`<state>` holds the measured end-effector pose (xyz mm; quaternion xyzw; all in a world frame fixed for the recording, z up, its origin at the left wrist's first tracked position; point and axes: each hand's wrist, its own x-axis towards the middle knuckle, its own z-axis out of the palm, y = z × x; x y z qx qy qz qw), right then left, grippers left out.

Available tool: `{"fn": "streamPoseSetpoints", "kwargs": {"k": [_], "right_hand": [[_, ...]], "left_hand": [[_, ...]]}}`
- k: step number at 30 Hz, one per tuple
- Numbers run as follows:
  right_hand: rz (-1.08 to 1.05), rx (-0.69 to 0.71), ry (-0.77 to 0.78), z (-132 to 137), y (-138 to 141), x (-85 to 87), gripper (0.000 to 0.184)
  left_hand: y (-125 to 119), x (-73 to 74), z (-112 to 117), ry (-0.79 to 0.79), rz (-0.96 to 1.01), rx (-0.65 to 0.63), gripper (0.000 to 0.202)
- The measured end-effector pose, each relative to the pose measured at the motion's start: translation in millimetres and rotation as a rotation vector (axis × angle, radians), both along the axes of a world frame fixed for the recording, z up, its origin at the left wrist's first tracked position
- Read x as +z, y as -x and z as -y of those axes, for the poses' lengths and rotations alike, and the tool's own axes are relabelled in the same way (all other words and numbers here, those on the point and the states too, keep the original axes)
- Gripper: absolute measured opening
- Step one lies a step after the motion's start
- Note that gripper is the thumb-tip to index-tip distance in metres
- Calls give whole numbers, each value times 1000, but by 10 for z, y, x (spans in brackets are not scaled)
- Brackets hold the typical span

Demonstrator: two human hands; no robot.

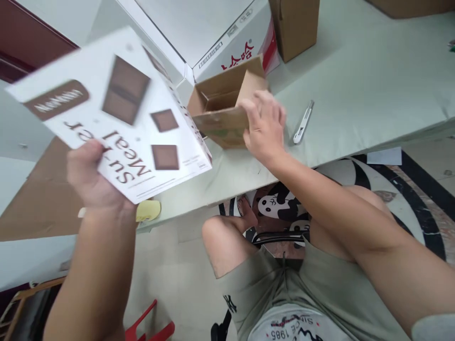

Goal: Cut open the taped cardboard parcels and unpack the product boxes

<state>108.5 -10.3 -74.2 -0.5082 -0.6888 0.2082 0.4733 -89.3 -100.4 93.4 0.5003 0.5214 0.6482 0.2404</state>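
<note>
My left hand [93, 175] is closed on the near edge of a flat white box [113, 111] printed with brown squares and lettering, held up above the table edge and blurred by motion. My right hand [265, 125] rests with fingers spread on the near side of a small open brown cardboard box [222, 106] that stands on the pale green table [355, 80]. The small box looks empty inside.
A utility knife [303, 124] lies just right of my right hand. A large white carton with red print [227, 42] and a tall brown box [295, 26] stand behind. A flat brown cardboard sheet [42, 199] lies at left, a yellow object [148, 210] by the table edge.
</note>
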Motion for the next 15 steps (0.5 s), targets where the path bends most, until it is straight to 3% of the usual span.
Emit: {"fn": "streamPoseSetpoints", "kwargs": {"k": [2, 5, 9, 12, 15], "right_hand": [[-97, 35, -8, 94, -10, 97, 47], [-244, 300, -4, 332, -9, 215, 34], [-290, 618, 212, 586, 10, 222, 59], [-345, 576, 274, 675, -37, 184, 66], [-434, 484, 160, 737, -110, 183, 62]], "left_hand": [[40, -152, 64, 55, 37, -54, 42], [140, -403, 96, 125, 121, -37, 22], [155, -687, 87, 150, 219, -19, 26], [80, -872, 209, 245, 225, -118, 46], [47, -1043, 378, 297, 112, -289, 57]]}}
